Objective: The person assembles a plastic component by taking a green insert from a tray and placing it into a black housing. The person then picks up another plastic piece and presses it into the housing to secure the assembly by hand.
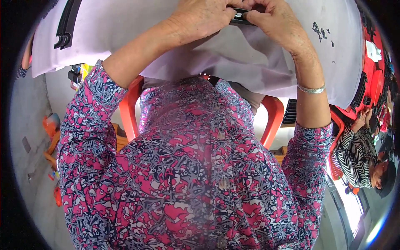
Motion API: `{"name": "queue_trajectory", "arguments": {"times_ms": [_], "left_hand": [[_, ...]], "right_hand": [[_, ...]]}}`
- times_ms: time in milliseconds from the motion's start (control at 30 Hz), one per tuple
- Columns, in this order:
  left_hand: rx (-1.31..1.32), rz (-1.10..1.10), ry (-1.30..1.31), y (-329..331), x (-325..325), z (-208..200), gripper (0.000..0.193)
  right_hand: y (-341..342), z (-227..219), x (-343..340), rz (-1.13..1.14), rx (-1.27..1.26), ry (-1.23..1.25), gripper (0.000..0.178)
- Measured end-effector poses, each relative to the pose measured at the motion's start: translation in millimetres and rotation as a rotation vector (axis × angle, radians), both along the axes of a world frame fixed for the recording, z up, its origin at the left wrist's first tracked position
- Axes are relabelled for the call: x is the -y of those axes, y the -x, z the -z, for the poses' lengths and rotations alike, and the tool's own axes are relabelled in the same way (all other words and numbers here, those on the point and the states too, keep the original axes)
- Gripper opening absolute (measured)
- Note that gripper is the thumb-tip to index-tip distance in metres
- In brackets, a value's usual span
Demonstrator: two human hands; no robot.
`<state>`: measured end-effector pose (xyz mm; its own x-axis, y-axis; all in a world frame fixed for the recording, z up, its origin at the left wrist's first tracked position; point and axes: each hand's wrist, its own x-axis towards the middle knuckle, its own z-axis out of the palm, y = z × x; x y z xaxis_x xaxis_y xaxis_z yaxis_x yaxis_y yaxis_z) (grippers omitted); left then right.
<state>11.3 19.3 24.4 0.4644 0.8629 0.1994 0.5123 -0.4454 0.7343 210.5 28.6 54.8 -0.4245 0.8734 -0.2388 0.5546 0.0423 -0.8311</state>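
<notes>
At the top edge, my two hands meet over a narrow black plastic piece [241, 21] with a small bright spot on it. My left hand [202, 18] is closed, its thumb and fingers pinching the piece's left end. The right hand [277, 23] grips the other end between thumb and bent fingers. Part of the piece is hidden by my fingers, and its exact kind cannot be made out. Beneath it spreads a pale lilac cloth [233, 54] that covers the table and hangs in folds toward my lap.
Long black plastic strips [68, 25] lie on the cloth at the far left. Several tiny black parts [320, 31] are scattered on the right. Beyond the cloth's right edge stands a red table [373, 79] with black pieces, where another person [354, 154] sits. A red chair [273, 121] surrounds me.
</notes>
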Motion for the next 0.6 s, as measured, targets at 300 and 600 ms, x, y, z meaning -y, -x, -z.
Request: {"name": "queue_trajectory", "arguments": {"times_ms": [300, 600], "left_hand": [[-0.097, -0.032, -0.02, -7.0, 4.2, -21.8, 0.018], [-0.046, -0.002, -0.077, -8.8, 3.2, -18.8, 0.017]], "right_hand": [[-24.1, 13.3, 16.1, 0.069, -0.196, -0.136, 0.019], [-14.3, -4.6, 26.2, 0.157, 0.305, -0.618, 0.014]]}}
